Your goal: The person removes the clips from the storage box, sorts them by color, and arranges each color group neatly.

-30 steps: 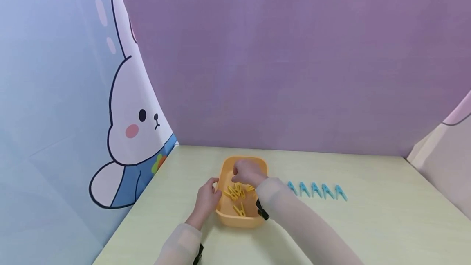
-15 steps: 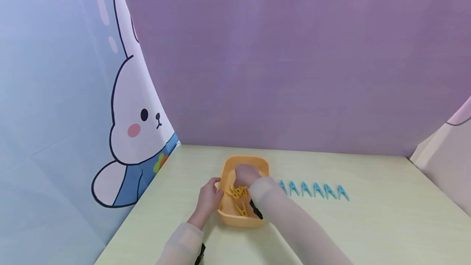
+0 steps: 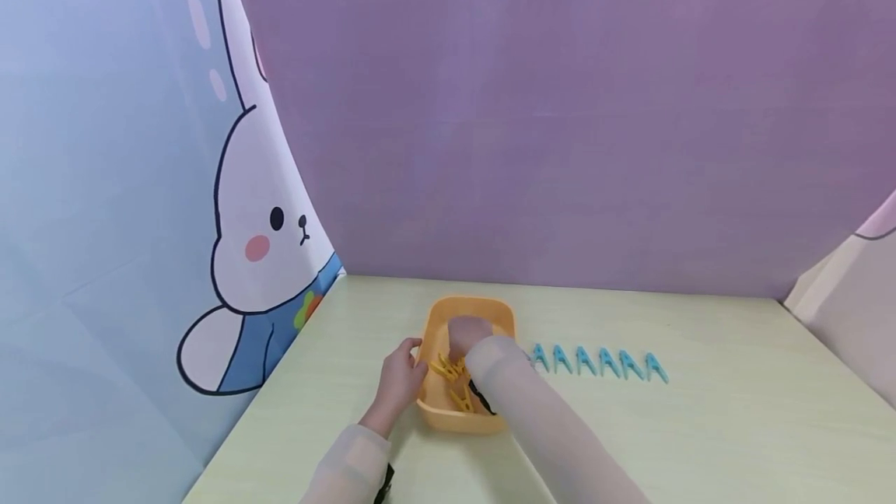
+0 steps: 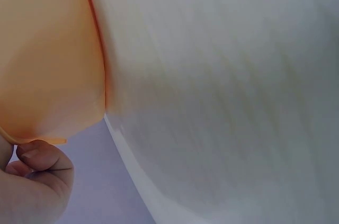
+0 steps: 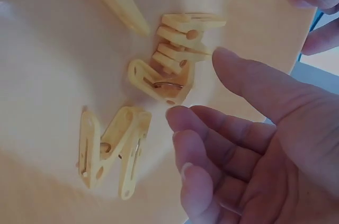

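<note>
My left hand [image 3: 400, 376] grips the left rim of an orange plastic basket [image 3: 467, 423]; in the left wrist view its curled fingers [image 4: 48, 156] pinch that rim. Inside the basket lie several yellow clothespins [image 3: 462, 398], most of them bunched together. My right hand [image 3: 469, 334] reaches down into it, and the sleeve hides part of the contents. The right wrist view shows this hand with thumb and fingers apart, nothing between them, fingertips right beside a yellow clothespin [image 5: 164, 83]. A separate pair of clothespins [image 5: 114, 152] lies nearby.
Several blue clothespins [image 3: 607, 362] stand in a row on the pale table [image 3: 700, 434] to the right of the basket. A purple backdrop [image 3: 546, 138] rises behind the table, and a blue rabbit-print sheet [image 3: 126, 201] hangs on the left.
My right hand has lowered deeper into the basket, and its sleeve has shifted left, uncovering another blue clothespin. The left hand keeps its grip on the rim.
</note>
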`<action>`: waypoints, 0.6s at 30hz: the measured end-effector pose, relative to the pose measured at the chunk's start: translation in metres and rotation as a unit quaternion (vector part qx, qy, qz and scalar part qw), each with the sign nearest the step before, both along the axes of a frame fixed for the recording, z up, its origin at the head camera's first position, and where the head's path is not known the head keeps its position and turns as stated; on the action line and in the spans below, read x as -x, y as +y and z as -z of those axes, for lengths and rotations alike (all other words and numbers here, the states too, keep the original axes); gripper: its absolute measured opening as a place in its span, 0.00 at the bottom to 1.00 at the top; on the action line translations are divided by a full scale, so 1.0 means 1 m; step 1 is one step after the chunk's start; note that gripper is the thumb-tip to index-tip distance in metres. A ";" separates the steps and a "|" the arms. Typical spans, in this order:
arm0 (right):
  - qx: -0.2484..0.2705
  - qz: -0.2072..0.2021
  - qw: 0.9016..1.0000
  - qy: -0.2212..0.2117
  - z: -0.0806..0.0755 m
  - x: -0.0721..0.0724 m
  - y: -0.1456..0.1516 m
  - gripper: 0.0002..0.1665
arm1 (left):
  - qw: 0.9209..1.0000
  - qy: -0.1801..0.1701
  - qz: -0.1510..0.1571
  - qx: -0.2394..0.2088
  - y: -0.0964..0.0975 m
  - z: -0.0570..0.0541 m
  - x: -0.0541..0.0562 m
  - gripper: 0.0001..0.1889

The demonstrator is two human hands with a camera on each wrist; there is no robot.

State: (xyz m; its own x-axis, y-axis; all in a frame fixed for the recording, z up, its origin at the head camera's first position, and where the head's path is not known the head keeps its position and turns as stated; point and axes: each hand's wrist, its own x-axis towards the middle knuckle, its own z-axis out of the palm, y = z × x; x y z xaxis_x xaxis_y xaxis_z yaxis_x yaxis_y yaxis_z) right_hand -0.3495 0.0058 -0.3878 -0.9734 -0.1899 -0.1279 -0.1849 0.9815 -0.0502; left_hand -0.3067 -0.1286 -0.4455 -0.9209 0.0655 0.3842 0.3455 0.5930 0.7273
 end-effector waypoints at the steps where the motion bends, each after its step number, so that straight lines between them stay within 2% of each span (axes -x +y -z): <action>1: -0.003 0.001 1.000 -0.002 0.000 0.000 0.000 0.08 | 1.000 0.001 0.000 0.000 0.000 0.000 0.000 0.19; 5: -0.009 0.005 1.000 -0.015 0.001 -0.002 0.001 0.07 | 1.000 0.001 0.000 0.001 0.001 0.001 -0.001 0.19; 9: 0.005 0.027 0.999 -0.031 0.004 -0.003 0.004 0.05 | 1.000 -0.001 -0.002 0.003 0.004 0.001 -0.002 0.19; 18: 0.084 0.056 0.993 -0.059 0.007 0.002 0.005 0.04 | 1.000 -0.011 -0.016 0.012 0.004 0.002 0.000 0.19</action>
State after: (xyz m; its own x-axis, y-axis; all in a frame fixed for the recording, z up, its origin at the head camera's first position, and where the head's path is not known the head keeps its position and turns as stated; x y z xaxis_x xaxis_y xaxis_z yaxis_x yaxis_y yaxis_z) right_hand -0.3518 0.0111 -0.3953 -0.9698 -0.1104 -0.2175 -0.0590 0.9714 -0.2299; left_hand -0.3062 -0.1244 -0.4471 -0.9308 0.0439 0.3629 0.3101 0.6205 0.7203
